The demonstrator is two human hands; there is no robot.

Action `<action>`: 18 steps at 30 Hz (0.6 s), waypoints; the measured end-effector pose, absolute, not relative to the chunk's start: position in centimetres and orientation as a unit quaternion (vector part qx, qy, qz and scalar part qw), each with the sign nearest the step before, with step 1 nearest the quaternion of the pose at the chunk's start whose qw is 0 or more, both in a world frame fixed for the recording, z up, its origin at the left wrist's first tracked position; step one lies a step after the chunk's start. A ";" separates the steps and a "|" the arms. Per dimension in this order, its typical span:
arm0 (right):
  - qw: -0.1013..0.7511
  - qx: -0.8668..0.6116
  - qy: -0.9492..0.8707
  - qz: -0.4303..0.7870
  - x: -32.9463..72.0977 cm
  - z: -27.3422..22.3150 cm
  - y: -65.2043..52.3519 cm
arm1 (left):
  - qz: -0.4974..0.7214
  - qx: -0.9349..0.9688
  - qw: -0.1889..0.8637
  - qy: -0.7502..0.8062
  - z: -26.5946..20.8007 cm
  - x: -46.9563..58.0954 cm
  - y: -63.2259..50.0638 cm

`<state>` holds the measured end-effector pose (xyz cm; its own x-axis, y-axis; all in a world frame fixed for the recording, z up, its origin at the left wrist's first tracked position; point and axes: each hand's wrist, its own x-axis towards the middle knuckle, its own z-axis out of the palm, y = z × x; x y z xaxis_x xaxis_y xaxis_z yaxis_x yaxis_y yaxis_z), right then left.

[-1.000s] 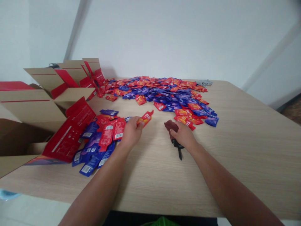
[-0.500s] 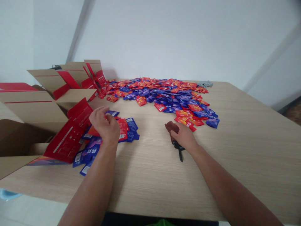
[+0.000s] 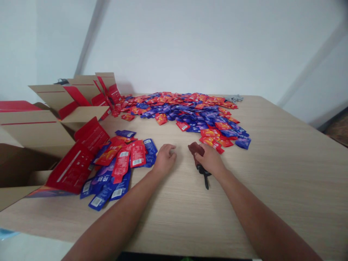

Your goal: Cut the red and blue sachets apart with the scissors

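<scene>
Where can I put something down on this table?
The pale wooden table is bare right of the right hand, and between the left hand and the heap of flat red and blue pouches. It's crowded under that heap and at left, where a smaller pouch pile lies beside open tan cardboard boxes.

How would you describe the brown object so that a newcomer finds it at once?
On the pale wooden table, start from the wide pile of red and blue packets near the wall. On the near side of this pile, the right hand holds the brown object. Its dark brown colour sets it apart from the bright packets.
</scene>
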<state>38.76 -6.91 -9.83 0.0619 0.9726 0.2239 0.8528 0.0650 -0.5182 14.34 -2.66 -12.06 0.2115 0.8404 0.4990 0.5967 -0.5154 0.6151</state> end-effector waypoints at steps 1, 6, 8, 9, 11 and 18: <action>0.275 -0.675 -0.676 0.108 38.8 -9.9 -6.9 | 0.406 0.757 0.145 0.490 -12.4 14.4 -2.0; 0.273 -0.683 -0.668 0.115 38.7 -9.9 -6.8 | 0.396 0.715 0.110 0.565 -12.8 14.5 2.2; 0.277 -0.682 -0.666 0.118 38.7 -10.0 -6.8 | 0.392 0.706 0.094 0.582 -12.8 15.2 3.9; 0.280 -0.681 -0.666 0.119 38.7 -10.0 -6.8 | 0.389 0.704 0.087 0.588 -12.8 15.8 4.7; 0.283 -0.680 -0.665 0.120 38.6 -10.0 -6.7 | 0.376 0.710 0.074 0.591 -12.8 17.2 6.1; 0.283 -0.678 -0.667 0.122 38.5 -9.8 -6.8 | 0.260 0.808 0.065 0.525 -12.3 21.8 10.3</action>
<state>38.51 -6.76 -9.82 0.0810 0.9737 0.2128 0.8358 0.0499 -0.5467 21.76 10.27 -12.32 0.3142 0.8818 0.3518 0.8136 -0.4410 0.3788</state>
